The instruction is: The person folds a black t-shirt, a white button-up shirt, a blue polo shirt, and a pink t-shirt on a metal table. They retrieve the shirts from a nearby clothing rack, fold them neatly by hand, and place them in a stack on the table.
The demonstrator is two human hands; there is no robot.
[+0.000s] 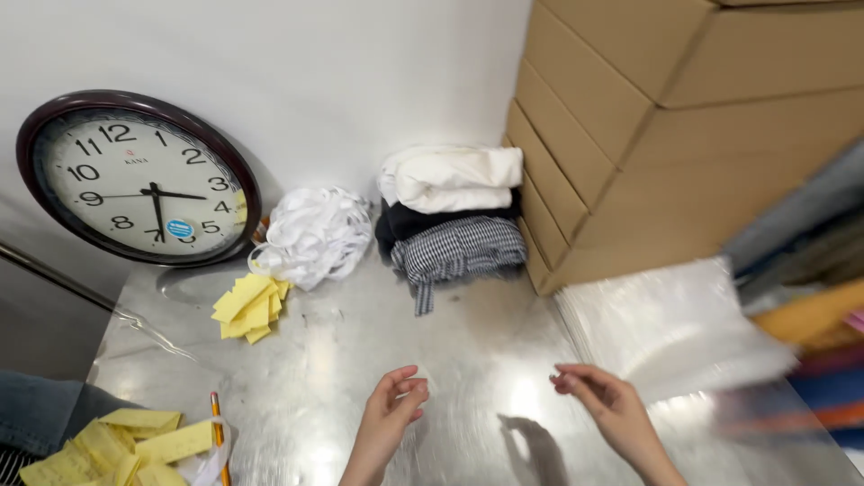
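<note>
My left hand (392, 407) hovers over the shiny metal table (450, 360), fingers loosely curled with nothing in them. My right hand (601, 405) is a little to the right, fingers apart and curved, also holding nothing. It is close to the near corner of a stack of clear plastic bags (666, 328) lying on the table to the right. Both hands are raised slightly off the surface and cast shadows on it.
A folded pile of white, black and checked clothes (454, 216) sits at the back by stacked cardboard boxes (666, 126). White ribbon bundle (315, 232), yellow tags (250, 308), a round wall clock (135, 178) leaning left. More yellow tags (117, 448) and a pencil (217, 430) lie front left.
</note>
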